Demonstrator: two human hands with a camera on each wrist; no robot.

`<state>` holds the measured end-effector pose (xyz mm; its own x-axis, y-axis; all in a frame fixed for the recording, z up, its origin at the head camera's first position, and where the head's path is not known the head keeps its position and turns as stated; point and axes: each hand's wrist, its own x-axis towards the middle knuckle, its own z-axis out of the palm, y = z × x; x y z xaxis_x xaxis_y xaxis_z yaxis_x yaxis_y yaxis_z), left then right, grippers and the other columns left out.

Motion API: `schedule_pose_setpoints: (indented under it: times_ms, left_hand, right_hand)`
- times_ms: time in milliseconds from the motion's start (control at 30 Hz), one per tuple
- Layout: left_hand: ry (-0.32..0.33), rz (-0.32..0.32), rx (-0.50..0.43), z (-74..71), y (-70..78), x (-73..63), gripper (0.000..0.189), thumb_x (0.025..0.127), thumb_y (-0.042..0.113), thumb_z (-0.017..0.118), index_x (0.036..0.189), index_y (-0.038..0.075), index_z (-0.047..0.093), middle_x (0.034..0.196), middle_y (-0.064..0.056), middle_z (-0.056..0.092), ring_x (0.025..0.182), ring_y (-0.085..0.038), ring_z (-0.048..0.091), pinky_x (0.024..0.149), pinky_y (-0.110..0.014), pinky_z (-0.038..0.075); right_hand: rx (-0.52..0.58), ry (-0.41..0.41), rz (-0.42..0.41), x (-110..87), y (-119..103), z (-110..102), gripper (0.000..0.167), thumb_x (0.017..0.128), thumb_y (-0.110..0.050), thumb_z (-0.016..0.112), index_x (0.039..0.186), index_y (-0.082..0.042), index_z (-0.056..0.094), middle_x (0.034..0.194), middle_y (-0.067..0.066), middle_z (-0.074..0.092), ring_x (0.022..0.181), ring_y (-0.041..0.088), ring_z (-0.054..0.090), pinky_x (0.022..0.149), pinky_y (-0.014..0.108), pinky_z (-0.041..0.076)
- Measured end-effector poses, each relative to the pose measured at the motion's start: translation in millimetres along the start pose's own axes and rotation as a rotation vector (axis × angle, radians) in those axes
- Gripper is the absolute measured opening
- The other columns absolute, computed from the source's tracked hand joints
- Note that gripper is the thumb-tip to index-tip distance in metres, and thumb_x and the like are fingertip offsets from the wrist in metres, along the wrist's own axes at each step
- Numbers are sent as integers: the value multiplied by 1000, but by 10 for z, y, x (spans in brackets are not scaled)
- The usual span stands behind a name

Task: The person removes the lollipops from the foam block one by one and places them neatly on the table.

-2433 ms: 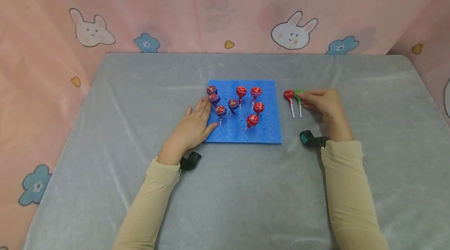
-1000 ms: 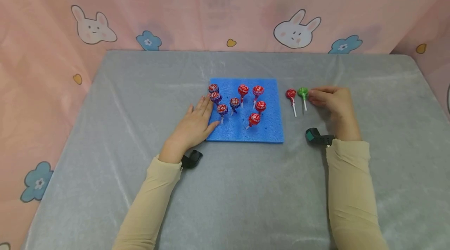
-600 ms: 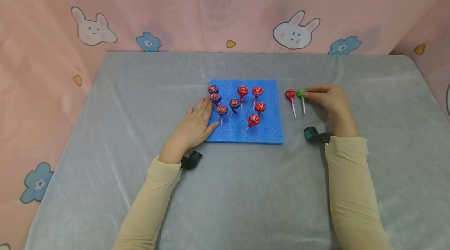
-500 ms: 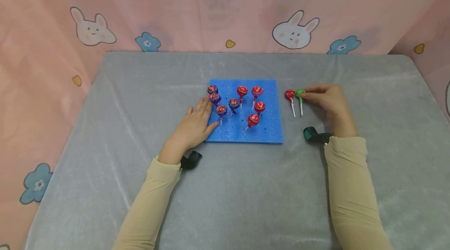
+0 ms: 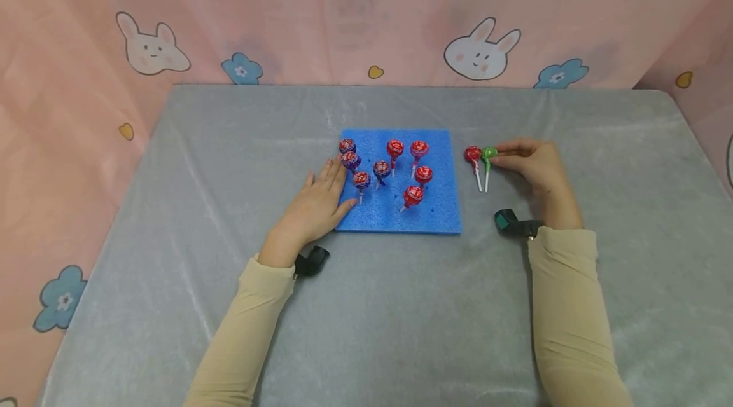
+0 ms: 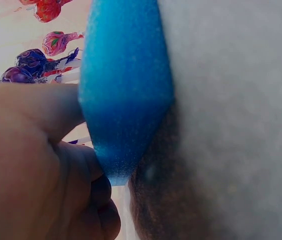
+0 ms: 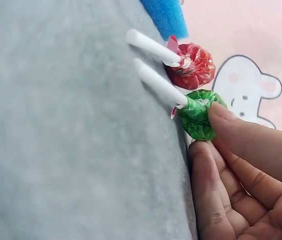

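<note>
In the head view my right hand point(image 5: 535, 162) pinches the head of a green lollipop point(image 5: 488, 154) between thumb and fingers. A red lollipop point(image 5: 473, 155) lies just left of it on the cloth, and both white sticks point toward me. The right wrist view shows the green wrapper point(image 7: 199, 122) at my thumb tip. My left hand point(image 5: 312, 206) rests with fingers extended along the left edge of a blue foam board point(image 5: 441, 216). Red lollipops point(image 5: 413, 196) and dark purple-and-red lollipops point(image 5: 381, 170) stand stuck in the board; the left wrist view shows some of their heads.
A grey cloth point(image 5: 401, 318) covers the table. Behind it hangs a pink curtain point(image 5: 309, 6) with bunny and flower prints. Black wrist cameras point(image 5: 312, 261) are strapped to both wrists. A few small holes show in the foam.
Over the last second my right hand has shifted slightly left, bringing the green lollipop closer to the red one and turning its stick. My left hand and the board have stayed put.
</note>
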<state>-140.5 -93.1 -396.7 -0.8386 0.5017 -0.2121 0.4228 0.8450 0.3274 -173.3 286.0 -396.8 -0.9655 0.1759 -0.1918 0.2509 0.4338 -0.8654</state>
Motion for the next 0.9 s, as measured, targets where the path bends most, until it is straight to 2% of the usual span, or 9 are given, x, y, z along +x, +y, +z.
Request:
schedule_pose_setpoints:
  times_ms: [167, 400, 600, 733, 900]
  left_hand:
    - [-10, -5, 3, 1, -7, 0, 69, 101, 43, 33, 150, 1, 7, 157, -11, -4, 143, -23, -6, 113, -47, 2]
    - [-4, -4, -7, 6, -4, -1, 69, 101, 42, 35, 150, 1, 8, 157, -12, -3, 143, -23, -6, 113, -47, 2]
    - [-1, -4, -11, -1, 0, -2, 69, 101, 42, 35, 150, 0, 9, 157, -12, -2, 143, -24, -5, 113, -47, 2]
    - [-4, -4, -13, -13, 8, -4, 69, 101, 41, 35, 150, 0, 9, 157, -12, -2, 143, -24, -5, 113, -47, 2]
    - [-8, -4, -9, -18, 11, -5, 69, 101, 41, 35, 150, 0, 8, 157, -12, -3, 143, -24, -6, 113, -47, 2]
  right_hand:
    - [20, 0, -34, -30, 25, -17, 31, 82, -19, 75, 105, -1, 68, 77, -22, 63, 78, 0, 58, 68, 13, 46]
    - [56, 16, -17, -53, 42, -33, 13, 82, -18, 75, 94, -15, 72, 74, -23, 63, 76, -1, 58, 67, 13, 45]
    - [54, 42, 17, -62, 39, -40, 15, 81, -21, 76, 95, -16, 73, 78, -23, 62, 79, 1, 56, 67, 13, 45]
    - [116, 49, 57, -90, 30, -64, 12, 81, -21, 76, 93, -20, 73, 82, -19, 63, 81, 4, 56, 68, 14, 46]
    - [126, 47, 41, -132, -17, -90, 13, 81, -25, 76, 93, -21, 74, 85, -18, 63, 83, 5, 56, 71, 15, 45]
